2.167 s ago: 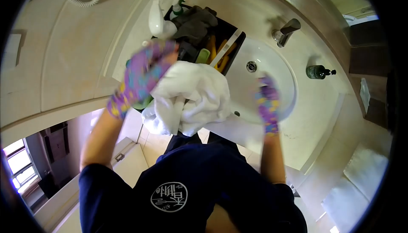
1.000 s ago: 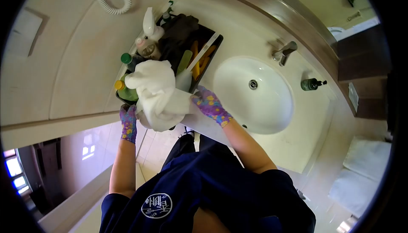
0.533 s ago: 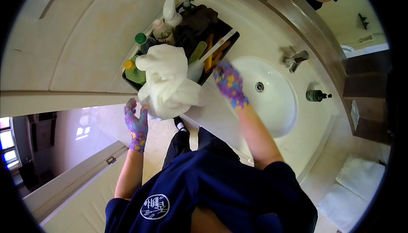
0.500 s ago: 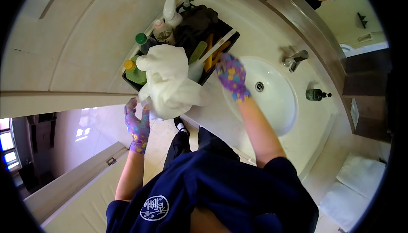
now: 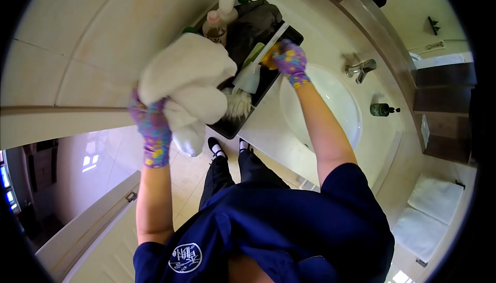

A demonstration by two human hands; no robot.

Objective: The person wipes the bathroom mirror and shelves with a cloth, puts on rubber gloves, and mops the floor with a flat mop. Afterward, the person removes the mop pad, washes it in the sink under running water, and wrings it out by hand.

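Note:
My left hand [image 5: 150,120], in a purple flowered glove, is closed on the lower left of a bunched white towel [image 5: 188,71]. The towel is lifted over the left end of a black caddy [image 5: 227,129] and hides part of it. My right hand [image 5: 291,62], gloved alike, is at the caddy's right side with its fingers closed around a yellow item [image 5: 268,58], whose kind I cannot make out. Beside it in the caddy are a white-handled brush [image 5: 247,79] with pale bristles and a green item [image 5: 254,54].
A white spray bottle [image 5: 227,4], a pink-capped bottle [image 5: 214,27] and a dark cloth [image 5: 258,18] fill the caddy's back. The sink [image 5: 336,112], tap [image 5: 360,69] and a green soap bottle [image 5: 382,109] are at right. White towels [image 5: 435,198] hang lower right.
My left hand has taken hold of the white towel and drawn it leftward, uncovering the brush bristles. My right hand has moved up from above the sink's edge onto the yellow item.

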